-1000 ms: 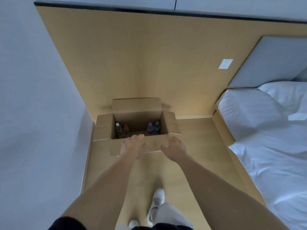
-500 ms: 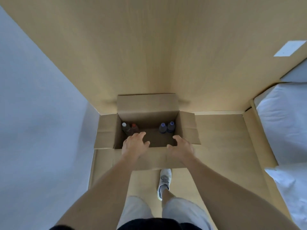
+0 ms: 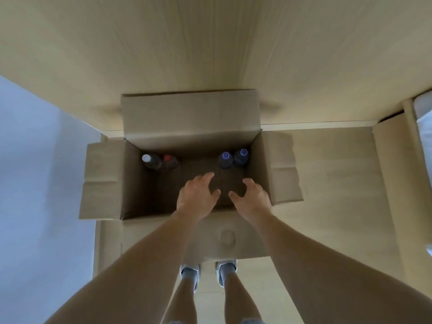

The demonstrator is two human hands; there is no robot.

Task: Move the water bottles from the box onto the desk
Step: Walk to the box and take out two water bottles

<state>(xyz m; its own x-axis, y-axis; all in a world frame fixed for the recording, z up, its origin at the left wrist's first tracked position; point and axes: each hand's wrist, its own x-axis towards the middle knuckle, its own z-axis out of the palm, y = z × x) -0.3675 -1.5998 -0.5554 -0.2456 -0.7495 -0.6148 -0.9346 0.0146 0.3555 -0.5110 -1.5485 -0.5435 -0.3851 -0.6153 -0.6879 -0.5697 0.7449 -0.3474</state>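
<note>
Wood-panelled wall and floor frame an open cardboard box (image 3: 191, 118) seen from above.

Both arms reach down over the near flap; the left hand (image 3: 197, 197) and right hand (image 3: 251, 198) hover inside with fingers spread and loosely bent, each grip empty. Four bottles stand against the far wall: white-capped (image 3: 149, 160) and red-capped (image 3: 168, 161) at left, two blue-capped (image 3: 225, 159) (image 3: 242, 155) at right.
</note>
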